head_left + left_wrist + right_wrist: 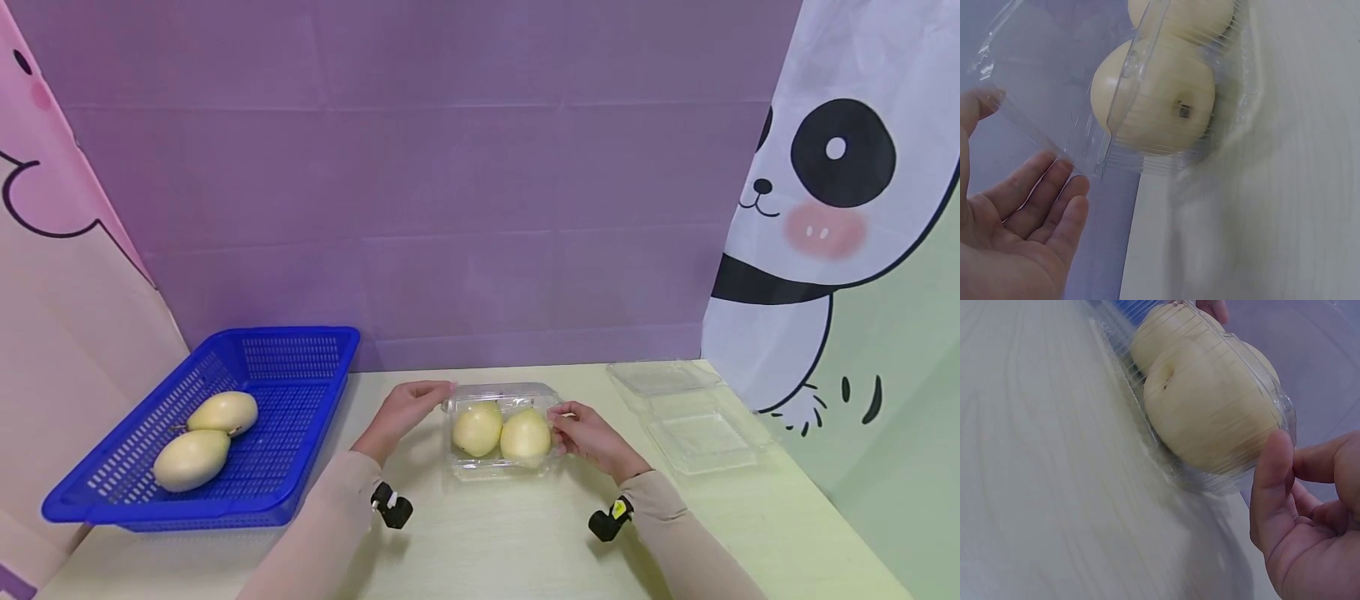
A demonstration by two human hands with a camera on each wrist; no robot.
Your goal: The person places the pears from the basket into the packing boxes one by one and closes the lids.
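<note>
A clear plastic clamshell container (502,390) stands in the middle of the table with two pale yellow pears (527,438) side by side in its base. At its left end, my left hand (402,414) holds the edge of the raised lid (1038,81), thumb on one side and fingertips at the edge. My right hand (592,437) pinches the right rim between thumb and index finger, close beside a pear (1210,406). In the left wrist view the lid stands tilted up from the pears.
A blue plastic basket (296,433) holding two more pears (191,460) is on the left of the table (495,542). Another clear clamshell container (701,433) lies opened out on the right. A purple backdrop (465,183) rises behind the table.
</note>
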